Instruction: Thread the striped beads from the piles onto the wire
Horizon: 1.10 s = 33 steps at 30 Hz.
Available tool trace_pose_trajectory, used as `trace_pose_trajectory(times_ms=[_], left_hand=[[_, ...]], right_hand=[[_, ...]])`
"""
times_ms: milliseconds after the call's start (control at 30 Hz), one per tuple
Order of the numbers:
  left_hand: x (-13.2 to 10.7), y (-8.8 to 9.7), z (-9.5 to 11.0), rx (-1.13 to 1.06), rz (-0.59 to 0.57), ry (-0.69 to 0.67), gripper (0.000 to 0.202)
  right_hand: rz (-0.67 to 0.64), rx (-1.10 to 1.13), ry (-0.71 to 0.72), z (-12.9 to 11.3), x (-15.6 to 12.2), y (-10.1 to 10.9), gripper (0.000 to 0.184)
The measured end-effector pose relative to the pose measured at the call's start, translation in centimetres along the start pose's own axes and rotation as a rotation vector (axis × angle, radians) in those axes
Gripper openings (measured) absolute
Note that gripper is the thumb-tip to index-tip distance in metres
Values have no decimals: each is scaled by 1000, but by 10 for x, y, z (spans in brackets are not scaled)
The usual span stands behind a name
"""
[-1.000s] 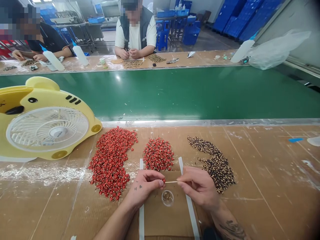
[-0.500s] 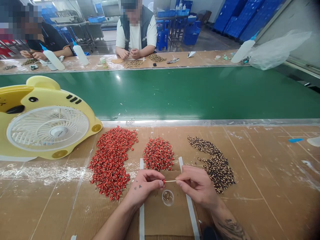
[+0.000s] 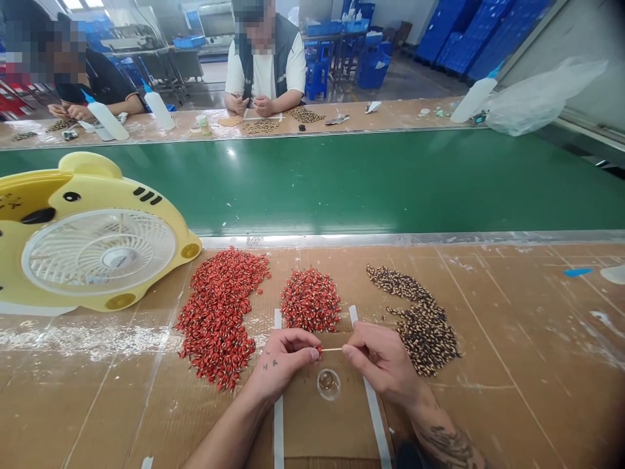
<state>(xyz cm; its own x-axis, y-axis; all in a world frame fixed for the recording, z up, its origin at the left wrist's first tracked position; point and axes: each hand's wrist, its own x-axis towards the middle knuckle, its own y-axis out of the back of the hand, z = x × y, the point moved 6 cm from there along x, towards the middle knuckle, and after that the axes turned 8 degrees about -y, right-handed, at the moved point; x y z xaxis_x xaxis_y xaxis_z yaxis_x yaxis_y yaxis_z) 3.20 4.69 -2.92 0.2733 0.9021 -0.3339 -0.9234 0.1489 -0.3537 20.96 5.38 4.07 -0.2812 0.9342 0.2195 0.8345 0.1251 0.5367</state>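
My left hand (image 3: 280,358) is closed in a pinch on a small red bead (image 3: 319,350) just above a small clear cup (image 3: 329,383). My right hand (image 3: 383,360) pinches a thin pale stick (image 3: 332,350) whose tip meets that bead. Both hands hover over a cardboard sheet (image 3: 317,423) edged with white tape strips. Behind them lie a large pile of red beads (image 3: 219,312), a smaller red pile (image 3: 310,300) and a dark speckled pile (image 3: 420,322).
A yellow desk fan (image 3: 92,247) lies at the left. A green conveyor belt (image 3: 342,179) runs across behind the bench. Two other people sit at the far bench with squeeze bottles (image 3: 159,107) and bead piles. A clear plastic bag (image 3: 537,98) lies at the far right.
Both hands have shifted very slightly up and left with the bead and stick still together. The view has drifted a little to the left.
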Motion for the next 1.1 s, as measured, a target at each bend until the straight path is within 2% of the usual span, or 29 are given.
trace_pose_trajectory(times_ms=[67,133,267,333,367,433,533,567,600,667,733,867,1100], left_hand=[[0,0,1,-10,9,-3,13],[0,1,3,-14,21,-10,13],[-1,0,8,-9,33,-26,13],[0,-1,10,-19,34,-35,13],[0,-1,11,-25,35,-40,13],[0,0,11,-30,43,-41,13],[1,3,8,-35,51,-30,14],[2,4,6,-43,49,-32,14],[3,5,4,-50,43,-33,15],[5,7,0,-59,33,-43,16],[7,9,-2,-66,29,-55,18],[7,8,1,-92,14,-74,20],[5,5,7,-113,22,-96,23]], right_hand=[[2,24,-8,2,0,3,30],[-60,60,-7,2,0,1,32],[-409,8,-8,-2,-2,-21,37],[-486,-67,-36,-1,-2,-24,37],[-462,-98,-61,1,0,-19,36],[-310,-162,-145,11,5,3,34],[25,-315,-322,36,8,57,31],[99,-382,-371,44,8,74,28],[138,-454,-406,52,7,87,25],[100,-563,-433,64,7,101,22],[26,-609,-416,70,8,101,21],[-91,-643,-353,68,10,86,18],[-162,-673,-321,69,22,67,20]])
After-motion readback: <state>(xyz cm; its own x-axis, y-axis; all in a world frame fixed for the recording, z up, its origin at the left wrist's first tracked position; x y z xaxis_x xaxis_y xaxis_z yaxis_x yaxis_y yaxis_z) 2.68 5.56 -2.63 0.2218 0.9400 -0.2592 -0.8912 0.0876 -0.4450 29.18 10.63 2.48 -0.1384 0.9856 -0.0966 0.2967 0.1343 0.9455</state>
